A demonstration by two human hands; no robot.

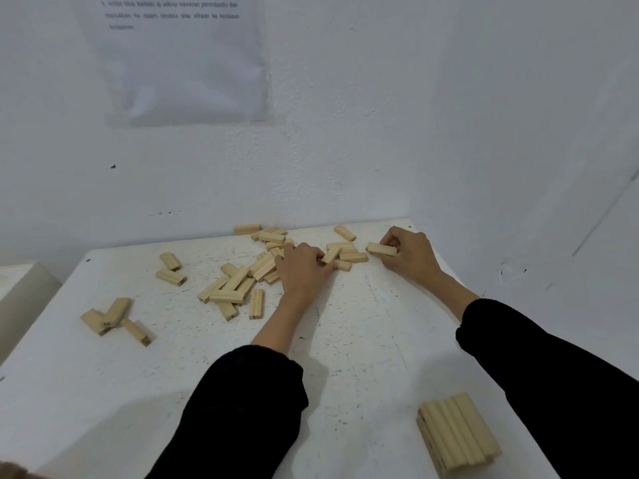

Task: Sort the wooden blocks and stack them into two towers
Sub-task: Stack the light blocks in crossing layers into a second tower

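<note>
Several pale wooden blocks lie scattered over the white table (345,357). The biggest loose pile (238,281) is at the centre, and a smaller cluster (114,319) lies at the left. A low stack of blocks (456,432) stands at the near right, its top layer laid side by side. My left hand (304,267) reaches into the far pile and pinches a block (331,254) with its fingertips. My right hand (409,252) grips another block (380,249) at the far right of the table.
A white wall (380,133) rises directly behind the table, with a printed sheet (179,60) taped on it at the upper left. A second white surface (17,288) sits lower at the left. The table's right edge runs close to my right sleeve (553,368).
</note>
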